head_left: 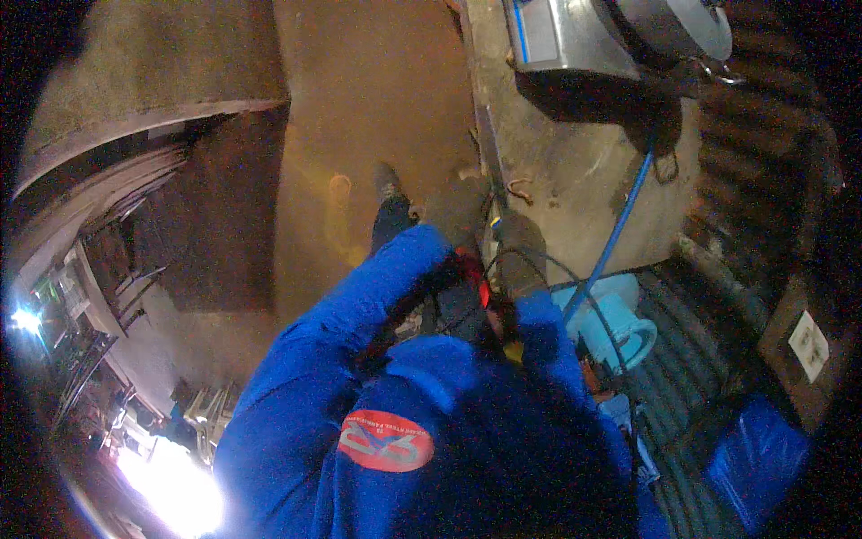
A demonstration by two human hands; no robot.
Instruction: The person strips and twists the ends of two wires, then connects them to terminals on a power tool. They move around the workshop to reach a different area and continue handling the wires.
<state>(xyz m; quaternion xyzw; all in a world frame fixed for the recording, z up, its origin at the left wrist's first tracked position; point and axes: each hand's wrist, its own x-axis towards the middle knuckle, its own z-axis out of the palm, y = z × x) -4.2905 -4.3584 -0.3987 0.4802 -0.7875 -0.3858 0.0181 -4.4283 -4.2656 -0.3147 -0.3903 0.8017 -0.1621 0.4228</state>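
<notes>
Both my hands wear dark grey-brown gloves and stick out of bright blue sleeves. My left hand (456, 208) is by the edge of a brown plate-like surface (359, 81); its fingers blur into the dark. Just to its right, my right hand (521, 242) is closed around something I cannot make out. A small yellow-and-blue tip (496, 222) shows at that glove's left side. From near this hand a thin black cable (575, 277) loops off to the right. Below the gloves, a red strip (473, 277) lies between my sleeves. Beyond the right glove is a small bent metal piece (520, 189).
A metal box with a blue stripe (575, 40) and a silver cylinder (682, 31) stand at the far right. A blue hose (620, 225) runs down to a turquoise flanged part (620, 328). Glaring light (171, 485) fills the lower left. A dark shoe (387, 178) shows left of my hands.
</notes>
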